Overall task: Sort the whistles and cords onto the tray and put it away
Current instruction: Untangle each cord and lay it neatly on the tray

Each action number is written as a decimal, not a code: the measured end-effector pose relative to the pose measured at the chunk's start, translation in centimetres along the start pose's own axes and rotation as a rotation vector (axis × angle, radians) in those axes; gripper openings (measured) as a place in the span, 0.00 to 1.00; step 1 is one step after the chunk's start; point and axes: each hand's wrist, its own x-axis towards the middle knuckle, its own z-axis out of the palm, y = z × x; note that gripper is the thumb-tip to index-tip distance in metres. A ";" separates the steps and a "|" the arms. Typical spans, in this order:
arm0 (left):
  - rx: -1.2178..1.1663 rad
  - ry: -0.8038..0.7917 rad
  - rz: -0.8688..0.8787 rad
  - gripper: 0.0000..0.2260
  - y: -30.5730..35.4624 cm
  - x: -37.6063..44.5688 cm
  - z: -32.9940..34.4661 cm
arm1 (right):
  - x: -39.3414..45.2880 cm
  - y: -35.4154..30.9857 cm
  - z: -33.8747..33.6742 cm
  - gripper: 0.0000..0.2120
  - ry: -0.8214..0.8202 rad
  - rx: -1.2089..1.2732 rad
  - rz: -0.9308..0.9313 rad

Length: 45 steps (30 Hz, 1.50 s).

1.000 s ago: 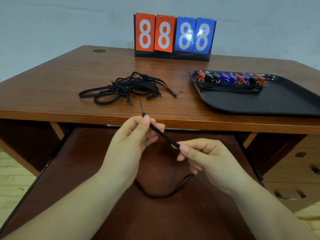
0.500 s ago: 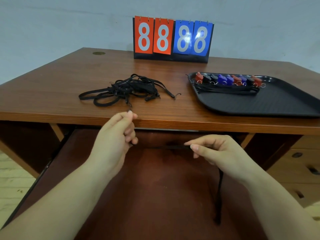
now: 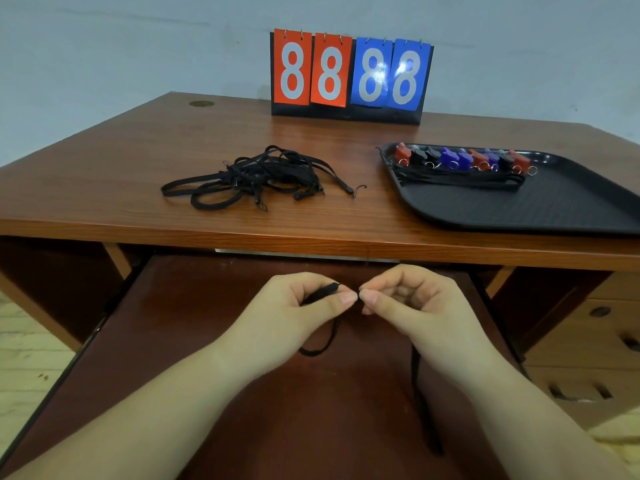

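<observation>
While a row of whistles and some neat cords already lie on the tray at the right of the frame, a tangled pile of cords waits on the surface in the middle. Low in the frame, the left hand and right hand each pinch one black cord, thumbs nearly touching. I think about half is left, and the tray is not put away.

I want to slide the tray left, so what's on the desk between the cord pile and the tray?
Nothing: in the head view only bare desk lies between the cord pile and the tray.
</observation>
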 end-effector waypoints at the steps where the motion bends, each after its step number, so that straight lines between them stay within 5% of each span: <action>1: 0.008 -0.008 0.001 0.05 0.0 0.0 0.0 | 0.0 0.0 0.0 0.02 0.004 -0.015 -0.009; 10: 0.074 -0.012 0.028 0.03 -0.2 0.1 -0.3 | -0.2 -0.3 -0.1 0.04 -0.008 -0.102 -0.039; 22: -0.045 0.455 -0.002 0.08 -1.0 1.6 -3.4 | 0.6 -0.8 -3.0 0.04 0.063 -0.196 -0.019; 24: -0.044 0.438 0.015 0.03 -0.8 1.3 -3.2 | 0.5 -0.6 -2.8 0.07 0.049 -0.230 -0.025; 27: -0.014 0.358 0.103 0.09 -0.3 0.9 -2.6 | 0.3 -0.3 -2.2 0.06 0.009 -0.224 -0.030; 35: 0.108 -0.067 0.095 0.10 -0.1 0.0 -0.2 | -0.1 -0.1 -0.3 0.03 -0.064 -0.141 -0.090; 39: 0.161 -0.049 0.087 0.03 -0.3 0.1 -0.2 | -0.1 -0.2 -0.2 0.05 -0.022 -0.129 -0.098; 45: 0.166 0.056 0.092 0.05 0.0 0.2 -0.9 | 0.1 0.0 -1.0 0.06 -0.039 -0.250 -0.038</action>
